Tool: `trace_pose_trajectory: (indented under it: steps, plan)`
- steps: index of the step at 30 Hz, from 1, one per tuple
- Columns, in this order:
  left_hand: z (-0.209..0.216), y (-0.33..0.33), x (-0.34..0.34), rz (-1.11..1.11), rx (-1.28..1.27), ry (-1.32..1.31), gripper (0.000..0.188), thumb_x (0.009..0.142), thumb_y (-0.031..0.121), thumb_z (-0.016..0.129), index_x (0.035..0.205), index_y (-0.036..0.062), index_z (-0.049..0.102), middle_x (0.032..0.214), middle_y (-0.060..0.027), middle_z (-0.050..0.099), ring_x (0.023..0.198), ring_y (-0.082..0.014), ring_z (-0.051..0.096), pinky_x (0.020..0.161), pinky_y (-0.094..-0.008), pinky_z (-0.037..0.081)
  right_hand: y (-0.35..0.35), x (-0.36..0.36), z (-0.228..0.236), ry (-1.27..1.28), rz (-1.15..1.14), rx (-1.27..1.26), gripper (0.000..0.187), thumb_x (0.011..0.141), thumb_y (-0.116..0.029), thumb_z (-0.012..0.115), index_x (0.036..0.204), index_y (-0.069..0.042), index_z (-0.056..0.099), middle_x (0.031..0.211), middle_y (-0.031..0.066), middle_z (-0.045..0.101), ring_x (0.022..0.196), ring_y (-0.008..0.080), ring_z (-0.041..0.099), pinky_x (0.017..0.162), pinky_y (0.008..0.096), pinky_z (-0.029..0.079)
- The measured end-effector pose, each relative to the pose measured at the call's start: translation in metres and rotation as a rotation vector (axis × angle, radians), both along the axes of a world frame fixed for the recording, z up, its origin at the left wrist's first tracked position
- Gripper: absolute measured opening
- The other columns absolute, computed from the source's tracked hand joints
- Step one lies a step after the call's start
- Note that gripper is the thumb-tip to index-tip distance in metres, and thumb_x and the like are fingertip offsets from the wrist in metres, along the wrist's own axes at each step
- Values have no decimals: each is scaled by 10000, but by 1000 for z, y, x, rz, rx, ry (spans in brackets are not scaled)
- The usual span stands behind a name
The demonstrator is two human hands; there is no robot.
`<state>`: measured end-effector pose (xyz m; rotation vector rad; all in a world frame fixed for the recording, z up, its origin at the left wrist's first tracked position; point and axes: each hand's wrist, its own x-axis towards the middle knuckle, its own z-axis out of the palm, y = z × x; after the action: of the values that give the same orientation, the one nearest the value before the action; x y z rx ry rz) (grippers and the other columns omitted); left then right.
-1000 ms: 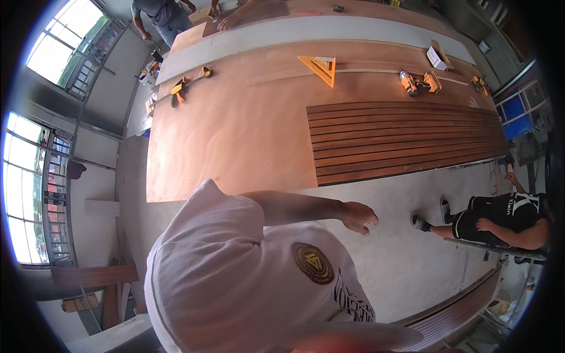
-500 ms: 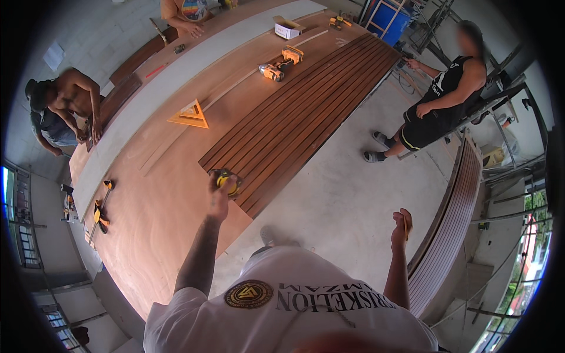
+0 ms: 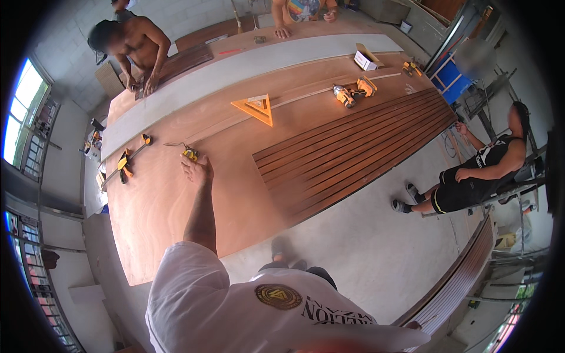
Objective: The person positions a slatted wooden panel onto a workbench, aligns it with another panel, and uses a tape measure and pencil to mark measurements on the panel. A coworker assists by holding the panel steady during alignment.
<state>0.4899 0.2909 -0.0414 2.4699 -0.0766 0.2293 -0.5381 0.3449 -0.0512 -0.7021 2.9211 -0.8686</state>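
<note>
My left hand reaches over the plywood sheet with its fingers spread. Just beyond the fingertips sits a yellow and black tape measure, touching them or nearly so. Of my right hand only a small bit seems to show past the shirt's lower right edge; its fingers are hidden. To the right on the plywood lies a slatted brown wood panel. An orange triangular square rests beyond it, and a yellow bar clamp lies to the left.
Two orange power drills, an open white box and a long white strip lie on the table. Co-workers stand at the far side, and one in black is at the right. Another slatted panel leans at lower right.
My left hand has moved left over the plywood and opened from the tape measure, which now rests there. My right hand, which held a pencil, has dropped mostly out of sight. The view has turned left.
</note>
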Motion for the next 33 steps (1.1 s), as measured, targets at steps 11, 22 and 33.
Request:
trace_pose_trajectory:
  steps: [11,22,33]
  plan:
    - [-9,38,-190,-337,26,8,884,965,453,665,1666,166,210,1639,-240,288,1528,-405,261,1245,-545,206,16,48,-10,5,-37,174,304,1006,-266,524,1154,-88,722,1061,170,720,957,330,667,827,487,533]
    - [23,-28,-157,-513,-144,-355,949,927,478,734,1643,102,238,1452,-315,498,1316,-514,490,1098,-624,403,98,-17,23,73,-192,285,344,976,-219,500,1238,-147,711,1092,183,710,1033,383,680,873,539,549]
    - [84,-76,-438,-1784,-141,-12,644,937,36,648,1542,34,426,1394,-213,513,1100,-312,616,934,-426,563,111,-14,21,122,-107,-66,259,955,-113,612,1175,-111,748,1179,140,689,1121,358,645,994,472,503]
